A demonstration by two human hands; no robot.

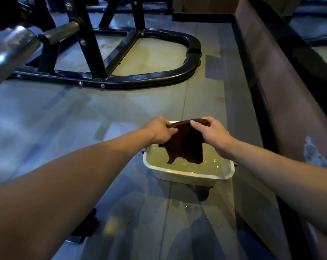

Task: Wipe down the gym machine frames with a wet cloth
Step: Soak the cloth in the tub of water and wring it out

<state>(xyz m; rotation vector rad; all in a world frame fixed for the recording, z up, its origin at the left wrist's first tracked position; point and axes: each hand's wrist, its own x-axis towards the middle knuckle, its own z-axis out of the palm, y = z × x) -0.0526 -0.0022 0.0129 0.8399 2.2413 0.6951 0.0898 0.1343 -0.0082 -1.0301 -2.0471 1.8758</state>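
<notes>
A dark brown cloth [185, 143] hangs spread out over a white rectangular basin [189, 176] of cloudy water on the floor. My left hand [159, 131] pinches its upper left edge and my right hand [213, 134] grips its upper right edge. The cloth's lower corners dangle just above or at the water surface. The black gym machine frame [125, 81] stands on the floor beyond the basin, with a curved base tube and upright struts.
A chrome bar [10, 51] juts in at the upper left, close to my head. A long brown bench or wall panel [282, 94] runs along the right side. Water drops lie on the grey floor near the basin. A dark object [87, 226] lies at the lower left.
</notes>
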